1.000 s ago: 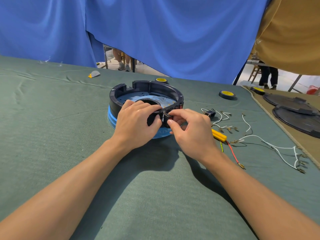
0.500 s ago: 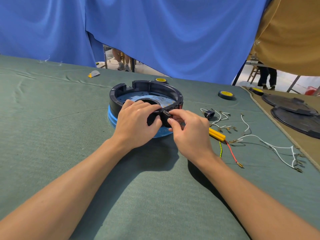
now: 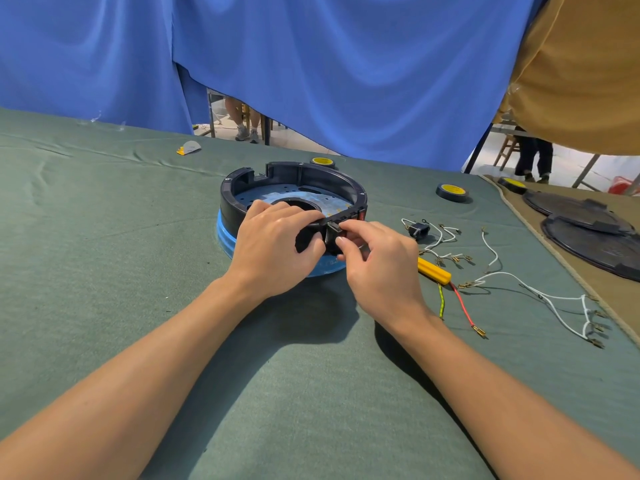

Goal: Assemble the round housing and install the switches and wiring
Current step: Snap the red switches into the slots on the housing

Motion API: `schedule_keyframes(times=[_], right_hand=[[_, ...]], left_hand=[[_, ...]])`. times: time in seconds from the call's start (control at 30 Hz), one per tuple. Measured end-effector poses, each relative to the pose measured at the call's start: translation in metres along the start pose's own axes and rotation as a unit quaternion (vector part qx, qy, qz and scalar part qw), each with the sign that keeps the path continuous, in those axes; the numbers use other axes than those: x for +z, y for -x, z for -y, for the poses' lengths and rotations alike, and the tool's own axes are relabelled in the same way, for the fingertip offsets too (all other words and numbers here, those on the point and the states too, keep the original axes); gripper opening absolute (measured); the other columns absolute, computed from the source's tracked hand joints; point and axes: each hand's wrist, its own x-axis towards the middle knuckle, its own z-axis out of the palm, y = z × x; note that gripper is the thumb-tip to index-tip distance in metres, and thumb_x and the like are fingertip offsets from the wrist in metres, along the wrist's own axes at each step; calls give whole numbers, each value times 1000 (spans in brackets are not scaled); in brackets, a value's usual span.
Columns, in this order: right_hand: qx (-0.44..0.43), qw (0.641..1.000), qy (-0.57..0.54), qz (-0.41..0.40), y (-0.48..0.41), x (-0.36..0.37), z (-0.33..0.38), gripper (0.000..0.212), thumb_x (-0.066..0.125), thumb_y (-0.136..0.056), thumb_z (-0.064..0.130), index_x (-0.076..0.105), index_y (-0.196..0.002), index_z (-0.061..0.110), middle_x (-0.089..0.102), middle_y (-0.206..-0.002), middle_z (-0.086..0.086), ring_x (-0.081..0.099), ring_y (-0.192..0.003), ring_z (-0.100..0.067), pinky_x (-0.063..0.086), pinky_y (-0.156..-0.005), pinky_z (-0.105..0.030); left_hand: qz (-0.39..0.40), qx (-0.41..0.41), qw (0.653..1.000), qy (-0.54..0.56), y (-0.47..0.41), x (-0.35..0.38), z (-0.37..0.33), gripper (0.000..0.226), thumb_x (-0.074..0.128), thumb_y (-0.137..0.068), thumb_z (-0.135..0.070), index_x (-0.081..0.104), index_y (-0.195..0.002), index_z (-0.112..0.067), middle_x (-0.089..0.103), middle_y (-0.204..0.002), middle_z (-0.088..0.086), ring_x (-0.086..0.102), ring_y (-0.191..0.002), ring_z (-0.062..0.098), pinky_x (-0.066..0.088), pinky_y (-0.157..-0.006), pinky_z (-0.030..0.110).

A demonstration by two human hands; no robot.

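The housing (image 3: 301, 172) rim is gripped by the left hand (image 3: 273, 251); the switch (image 3: 333, 228) there, judged light and stiff, is pinched by its sides in the right hand (image 3: 381, 271).

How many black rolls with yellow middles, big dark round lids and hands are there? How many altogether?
Black rolls with yellow middles: 3
Dark round lids: 2
Hands: 2, the left hand gripping the round housing, the right hand pinching a small black switch
Total: 7
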Motion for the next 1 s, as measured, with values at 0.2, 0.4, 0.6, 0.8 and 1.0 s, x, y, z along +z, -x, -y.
schedule_keyframes(times=[0.2, 0.4, 0.6, 0.8, 1.0], right_hand=[[-9, 1000, -1, 25, -4, 1, 1, 9, 69, -83, 5, 75, -90, 5, 70, -76, -7, 63, -66, -21, 54, -66, -35], [45, 992, -64, 100, -19, -6, -6, 9, 70, -83, 9, 75, -89, 6, 70, -76, -7, 66, -69, -25, 56, -71, -47], [15, 993, -49, 106, -16, -4, -6, 20, 62, -85, 3, 75, -100, 4, 73, -88, -10, 70, -77, -27, 57, -75, -48], [46, 990, -72, 114, -18, -4, -10, 17, 65, -86, 1, 75, -98, 7, 74, -83, -4, 71, -74, -15, 59, -77, -37], [139, 959, -158, 188, -46, -14, -12, 11, 71, -82, -3, 77, -85, 6, 72, -71, -7, 70, -61, -9, 57, -65, -16]], left_hand=[[-3, 2, 1000, 5, 0, -1, 0, 35, 54, -83, -28, 75, -105, -11, 75, -90, 2, 66, -86, 23, 28, -81, 30], [-4, 2, 1000, 4, 0, 0, -1, 35, 55, -82, -28, 75, -105, -10, 75, -90, 2, 67, -85, 24, 27, -80, 31], [-10, 3, 1000, 6, 0, 0, 0, 38, 50, -83, -32, 75, -104, -12, 75, -89, 1, 67, -85, 23, 26, -80, 29], [-9, 0, 1000, 8, 1, 0, 0, 32, 54, -84, -27, 75, -103, -12, 75, -85, 0, 65, -82, 23, 29, -80, 31], [-15, 18, 1000, -2, 1, 1, 2, 43, 46, -88, -41, 75, -104, -13, 74, -87, 0, 66, -85, 24, 31, -82, 33]])
